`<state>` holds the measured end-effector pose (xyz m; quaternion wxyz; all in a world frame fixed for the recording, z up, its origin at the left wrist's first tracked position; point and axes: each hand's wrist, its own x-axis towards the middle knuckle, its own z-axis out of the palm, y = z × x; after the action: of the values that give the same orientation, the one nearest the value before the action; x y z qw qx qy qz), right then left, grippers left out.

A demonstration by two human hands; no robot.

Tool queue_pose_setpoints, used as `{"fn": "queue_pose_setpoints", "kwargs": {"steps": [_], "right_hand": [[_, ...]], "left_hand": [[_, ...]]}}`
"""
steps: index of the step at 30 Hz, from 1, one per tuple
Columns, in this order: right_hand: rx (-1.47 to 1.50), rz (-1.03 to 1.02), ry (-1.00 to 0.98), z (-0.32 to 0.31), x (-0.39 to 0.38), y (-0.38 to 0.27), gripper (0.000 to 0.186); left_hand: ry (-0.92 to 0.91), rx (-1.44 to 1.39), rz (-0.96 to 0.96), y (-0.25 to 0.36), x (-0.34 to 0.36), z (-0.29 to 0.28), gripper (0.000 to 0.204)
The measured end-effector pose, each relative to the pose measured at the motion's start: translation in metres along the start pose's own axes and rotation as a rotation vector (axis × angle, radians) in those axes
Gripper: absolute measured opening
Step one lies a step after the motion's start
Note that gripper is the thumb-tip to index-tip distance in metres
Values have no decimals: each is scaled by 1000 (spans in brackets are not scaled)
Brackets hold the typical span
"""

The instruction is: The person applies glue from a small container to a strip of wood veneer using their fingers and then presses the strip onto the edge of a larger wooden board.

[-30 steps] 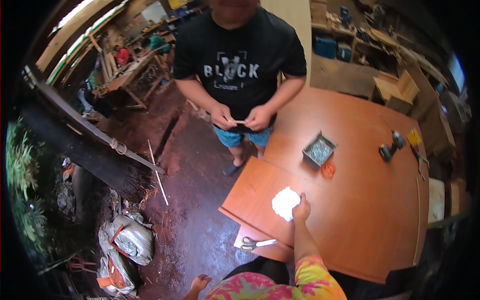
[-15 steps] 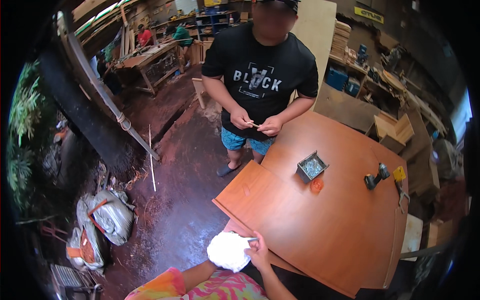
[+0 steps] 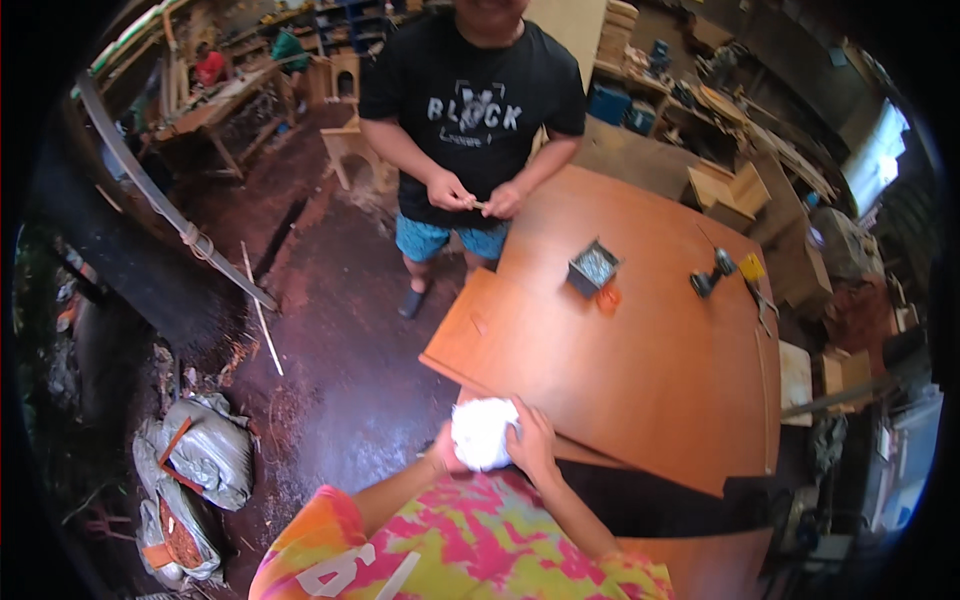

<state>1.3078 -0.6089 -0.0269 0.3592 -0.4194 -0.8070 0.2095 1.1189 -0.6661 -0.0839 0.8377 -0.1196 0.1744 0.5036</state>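
My left hand [image 3: 447, 448] and my right hand [image 3: 530, 440] are closed round a bright white bundle [image 3: 481, 433], which looks like cloth or fibre, held at my waist by the front edge of a brown board tabletop [image 3: 630, 370]. The fingers of my left hand are partly hidden behind it. On the board are a dark box of small metal pieces [image 3: 593, 267], an orange object [image 3: 607, 301] beside it, and a cordless drill [image 3: 712, 275] with a yellow item [image 3: 751, 266] and a metal tool.
A person in black [image 3: 470, 120] stands across from me, pinching a small stick. Other workers [image 3: 210, 68] are at a bench behind. Grey sacks [image 3: 205, 450] lie at lower left, beside a dark trunk and leaning pole. Wooden boxes and shelving [image 3: 728, 192] stand at right.
The white bundle has moved from on the board to my waist, and my left hand has come up to hold it too. The scissors seen earlier on the board are out of sight.
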Motion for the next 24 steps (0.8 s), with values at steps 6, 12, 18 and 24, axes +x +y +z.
{"fn": "queue_pose_setpoints", "kwargs": {"steps": [6,12,18,24], "right_hand": [[-279,66,-866,91,9,-89,77],[-77,81,-874,142,25,-142,35],[330,245,-795,140,7,-125,46],[1270,851,-538,105,8,-119,44]], "left_hand": [[147,21,162,85,-14,-55,51],[404,-48,204,125,-59,-112,31],[262,81,137,133,-72,-84,31],[-18,85,142,156,-74,-30,50]]}}
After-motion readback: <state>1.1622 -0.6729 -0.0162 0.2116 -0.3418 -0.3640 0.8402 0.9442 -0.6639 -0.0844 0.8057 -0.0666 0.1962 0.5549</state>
